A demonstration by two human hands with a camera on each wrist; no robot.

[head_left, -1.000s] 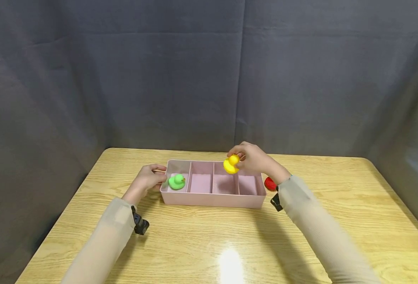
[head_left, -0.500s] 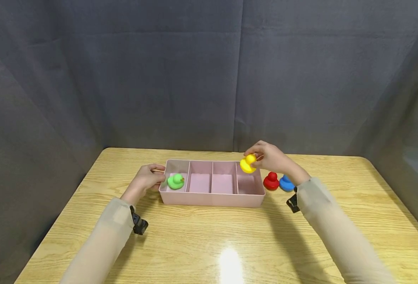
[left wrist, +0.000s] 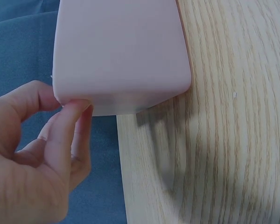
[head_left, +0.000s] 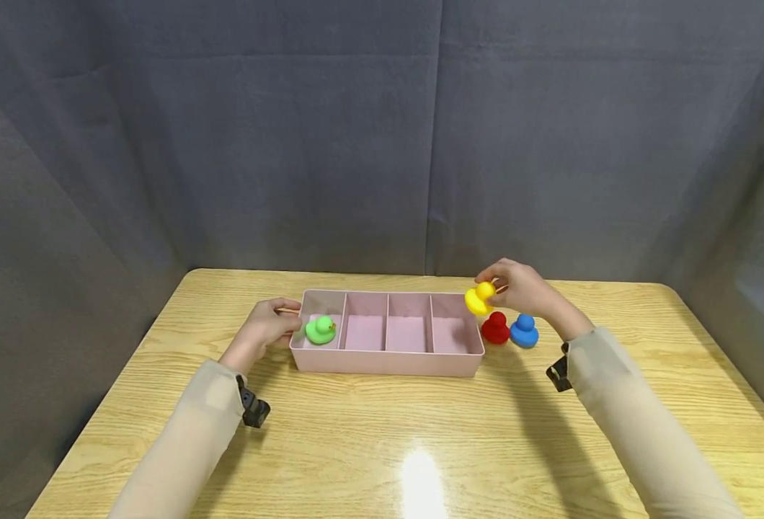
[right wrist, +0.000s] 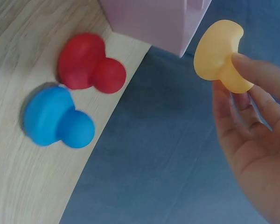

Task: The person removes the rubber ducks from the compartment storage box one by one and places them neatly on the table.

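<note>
head | right hand (head_left: 523, 287) pinches yellow duck (head_left: 479, 298) | left hand (head_left: 267, 326) grips pink tray (head_left: 388, 360)

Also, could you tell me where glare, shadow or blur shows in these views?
Head view: a white glare patch on the table near its front edge. Left wrist view: the tray casts a soft shadow on the wood. Right wrist view: the blue duck looks slightly blurred.
</note>
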